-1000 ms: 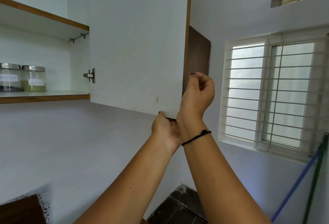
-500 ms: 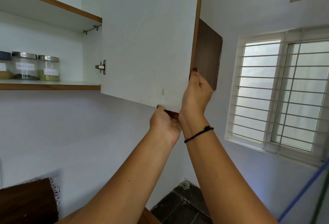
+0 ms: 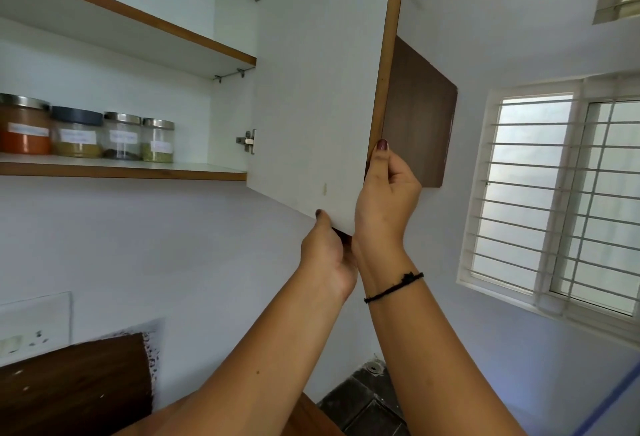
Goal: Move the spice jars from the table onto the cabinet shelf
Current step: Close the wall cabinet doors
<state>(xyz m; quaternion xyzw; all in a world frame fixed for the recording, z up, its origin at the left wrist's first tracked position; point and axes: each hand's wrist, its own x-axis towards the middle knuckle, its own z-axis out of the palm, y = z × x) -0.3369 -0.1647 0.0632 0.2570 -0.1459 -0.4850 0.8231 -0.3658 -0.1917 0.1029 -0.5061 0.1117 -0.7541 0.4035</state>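
My right hand (image 3: 388, 193), loose a second ago, now pinches the edge of the brown-trimmed white cabinet door (image 3: 311, 89), my left hand (image 3: 329, 259) grips its bottom corner, and four labelled glass spice jars (image 3: 78, 137) line the white lower shelf (image 3: 194, 168), so I reckon only closing remains.

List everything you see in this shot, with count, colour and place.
spice jars: four, orange, yellow, dark and green contents, in a row on lower shelf
lower shelf: one, white, brown edge, left
cabinet door: one, white, open, centre
hinges: two, metal, on door's inner side
window: one, white, barred, right
wall socket: one, white, lower left
left hand: one, grips door's bottom corner
right hand: one, grips door's free edge, black bracelet on wrist
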